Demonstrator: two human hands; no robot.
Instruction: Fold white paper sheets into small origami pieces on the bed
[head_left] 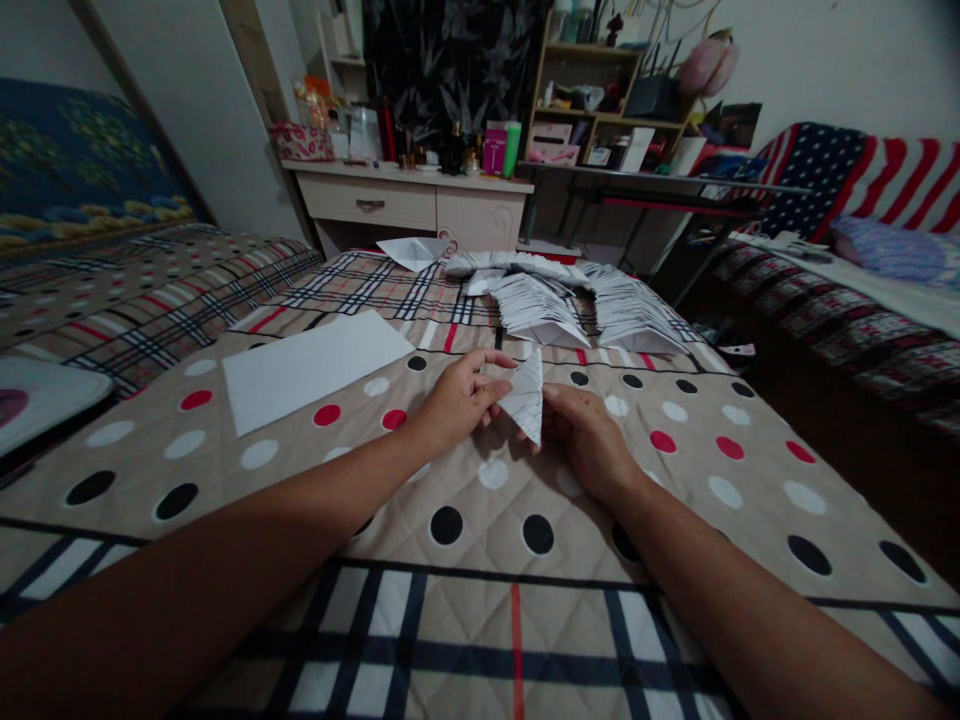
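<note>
Just one paper triangle [528, 392] between two hands [459, 402] [592, 438], one white rectangle [316, 366] nearby.

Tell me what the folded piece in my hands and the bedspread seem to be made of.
Folded piece: apparently paper, matte white with dark lines; it holds straight, sharp edges. Bedspread: probably cloth, dull-finished, with quilting lines showing; fibre unclear.
</note>
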